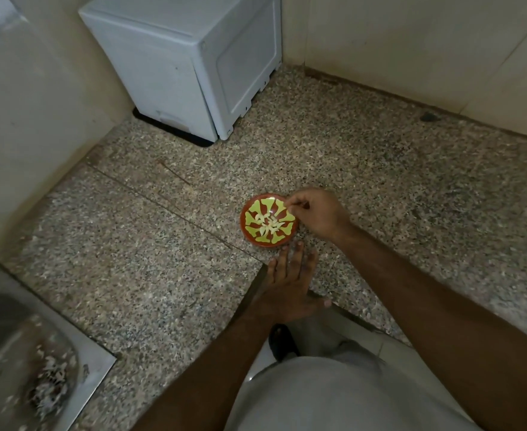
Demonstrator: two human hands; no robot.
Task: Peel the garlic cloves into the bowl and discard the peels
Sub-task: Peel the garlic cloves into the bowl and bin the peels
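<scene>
two hands at the bowl (249,231) — right hand (318,216) pinches its rim, left hand (287,287) flat, fingers straight.

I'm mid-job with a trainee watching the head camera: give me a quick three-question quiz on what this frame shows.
1. True or false: the left hand lies flat with straight fingers on the speckled granite counter.
2. Where are the peeled pale garlic cloves?
A. In the red round bowl with yellow-green pattern
B. In the steel sink
C. On the white appliance
3. Fill in: the right hand pinches a small piece over the bowl's ____ rim.

Key: 1 true; 2 A; 3 far right.
</scene>
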